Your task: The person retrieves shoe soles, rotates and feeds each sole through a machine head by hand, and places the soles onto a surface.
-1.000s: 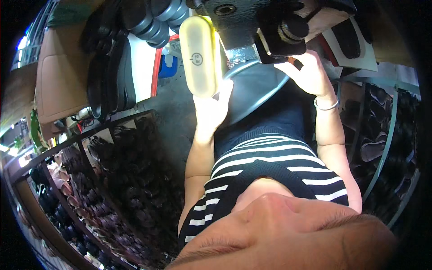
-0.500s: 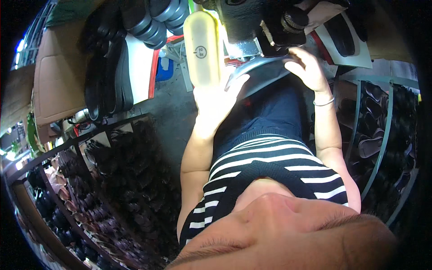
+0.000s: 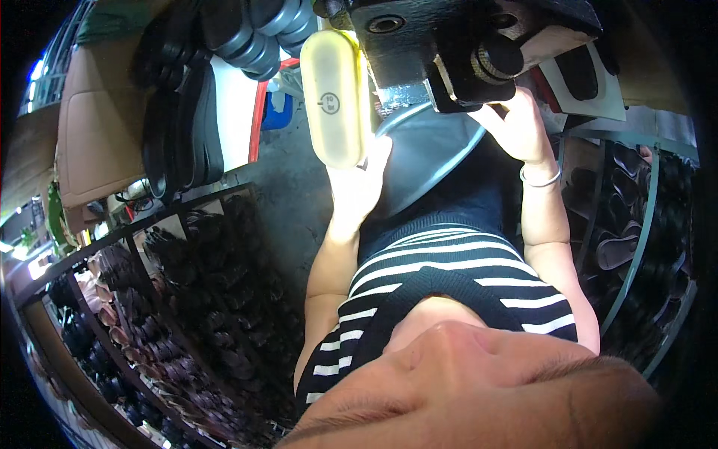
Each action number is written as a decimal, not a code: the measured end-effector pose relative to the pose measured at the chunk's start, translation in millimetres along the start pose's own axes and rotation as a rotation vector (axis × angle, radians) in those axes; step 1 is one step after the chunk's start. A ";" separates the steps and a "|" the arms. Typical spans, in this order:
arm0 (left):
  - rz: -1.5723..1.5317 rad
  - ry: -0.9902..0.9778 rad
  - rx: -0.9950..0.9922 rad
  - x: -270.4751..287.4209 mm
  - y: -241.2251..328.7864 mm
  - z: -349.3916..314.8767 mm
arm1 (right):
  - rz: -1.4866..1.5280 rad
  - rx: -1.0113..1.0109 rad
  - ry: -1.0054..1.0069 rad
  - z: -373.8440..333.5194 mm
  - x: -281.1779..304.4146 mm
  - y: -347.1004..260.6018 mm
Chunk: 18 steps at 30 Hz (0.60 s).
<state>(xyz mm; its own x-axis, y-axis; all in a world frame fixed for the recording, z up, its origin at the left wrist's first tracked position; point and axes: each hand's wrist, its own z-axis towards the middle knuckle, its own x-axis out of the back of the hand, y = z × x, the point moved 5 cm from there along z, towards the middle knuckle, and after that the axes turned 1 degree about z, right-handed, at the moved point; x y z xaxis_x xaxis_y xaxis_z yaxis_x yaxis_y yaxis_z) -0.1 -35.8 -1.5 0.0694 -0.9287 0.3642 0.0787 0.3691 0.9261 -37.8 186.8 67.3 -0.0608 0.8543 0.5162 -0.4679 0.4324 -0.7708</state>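
Note:
A dark grey, glossy flat piece with a curved edge (image 3: pixel 426 153) lies under the dark machine head (image 3: pixel 467 45), above my lap. I cannot make out its exact kind. My left hand (image 3: pixel 357 185) grips its left edge, thumb stretched along it and fingers mostly hidden behind the glowing yellow-rimmed lamp (image 3: pixel 333 97). At the piece's right end, my right hand (image 3: pixel 522 131), with a bracelet (image 3: pixel 540 176) at the wrist, is closed with its thumb at the edge. Those right fingertips are partly covered by the machine's black foot part.
Dark shoe soles (image 3: pixel 183 131) stand against a tan board (image 3: pixel 101 131) at the left, with more rounded soles (image 3: pixel 258 41) behind. Racks packed with dark soles (image 3: pixel 187 299) flank me on the left, and another rack (image 3: pixel 636 224) on the right. A blue container (image 3: pixel 278 112) sits beyond the lamp.
The dark piece has swung nearer my body and shows more of its surface. My right hand has come in to its right end. The lamp and machine appear slightly lower in view.

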 end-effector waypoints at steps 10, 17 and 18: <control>0.317 0.096 -0.363 14.8 15.8 0.4 | 0.047 -0.185 -0.229 -8.1 -15.9 13.5; 0.487 0.076 -0.713 -9.5 65.9 26.4 | 0.367 -0.261 0.043 -30.8 13.6 53.7; 0.476 0.082 -0.711 -9.6 65.8 27.1 | 0.371 -0.208 0.088 -31.0 16.3 51.4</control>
<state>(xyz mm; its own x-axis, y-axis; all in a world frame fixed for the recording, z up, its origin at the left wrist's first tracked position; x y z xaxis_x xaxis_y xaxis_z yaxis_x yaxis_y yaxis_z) -22.6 -3.6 58.6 0.3225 -0.6738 0.6648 0.6256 0.6788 0.3845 -35.5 231.9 24.6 -0.1120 0.9801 0.1637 -0.2402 0.1331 -0.9616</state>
